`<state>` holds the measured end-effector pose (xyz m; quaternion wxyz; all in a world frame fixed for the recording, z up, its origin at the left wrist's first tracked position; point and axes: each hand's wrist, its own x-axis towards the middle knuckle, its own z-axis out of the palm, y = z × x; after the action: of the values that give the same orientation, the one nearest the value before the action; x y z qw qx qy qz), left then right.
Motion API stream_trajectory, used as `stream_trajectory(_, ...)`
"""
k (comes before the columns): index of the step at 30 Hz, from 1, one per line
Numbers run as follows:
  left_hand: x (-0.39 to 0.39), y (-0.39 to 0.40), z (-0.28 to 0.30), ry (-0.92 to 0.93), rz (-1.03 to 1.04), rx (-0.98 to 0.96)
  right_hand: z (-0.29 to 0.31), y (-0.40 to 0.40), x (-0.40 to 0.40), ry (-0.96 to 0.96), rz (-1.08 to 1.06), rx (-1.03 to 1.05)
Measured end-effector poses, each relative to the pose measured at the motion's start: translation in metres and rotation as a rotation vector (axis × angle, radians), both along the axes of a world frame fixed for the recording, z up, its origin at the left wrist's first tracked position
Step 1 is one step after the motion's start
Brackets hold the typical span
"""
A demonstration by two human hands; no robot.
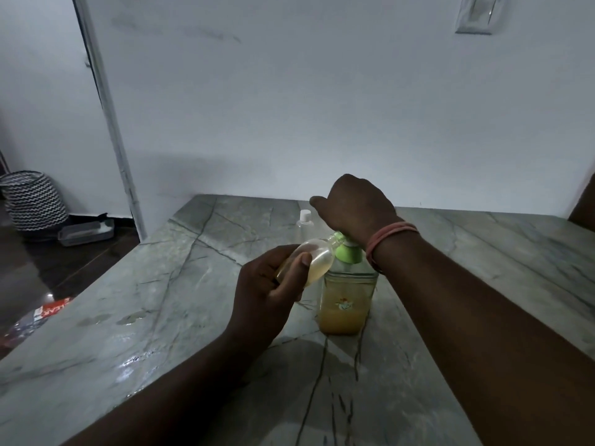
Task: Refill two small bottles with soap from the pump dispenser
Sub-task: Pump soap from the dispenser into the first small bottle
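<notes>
My left hand (270, 284) held a small bottle (314, 260) tilted on its side, fingers (297, 268) curled round its lower half, thumb across the front. The bottle was clear and carried a little yellowish soap pooled along its lower side. Its neck pointed up and right, and met the spout of the dispenser (347, 294); whether the mouth touched the nozzle I could not tell, since my right hand covered that spot.

My right hand (354, 207) sat on top of the dispenser's green pump (347, 251), palm down, wrist bent. The fingers ran off behind the hand, so I could not tell whether they were curled or flat. Pink bands (391, 235) circled that wrist.

The dispenser stood upright on the counter (161, 317), near the middle, clear-walled, with orange soap filling roughly its lower half and a small picture on its front.

A second small bottle (305, 222) stood upright behind the dispenser, just left of my right hand, with a white cap on. It looked clear; its contents I could not make out.

The counter was grey veined stone, with wet patches (128, 317) near its left edge. On the floor to the far left stood a zigzag-patterned basket (32, 201), with a grey tray (87, 232) just beside it. A wall plate (476, 14) sat on the wall at upper right.
</notes>
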<state>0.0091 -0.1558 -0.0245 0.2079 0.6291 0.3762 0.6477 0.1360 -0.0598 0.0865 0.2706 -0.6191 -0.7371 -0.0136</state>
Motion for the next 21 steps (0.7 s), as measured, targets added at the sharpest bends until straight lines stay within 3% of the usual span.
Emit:
stream_trajectory(8,0.0,-0.004,0.002,-0.022,-0.011,-0.007,0.011,-0.004,-0.004,-0.145,0.018,0.019)
stream_trajectory(14,0.0,-0.002,0.003,-0.008,0.005,0.008,-0.001,0.001,0.0,-0.013,-0.026,-0.032)
stream_trajectory(21,0.0,-0.004,0.002,-0.008,0.0,-0.001,0.01,-0.003,-0.004,-0.136,-0.016,-0.013)
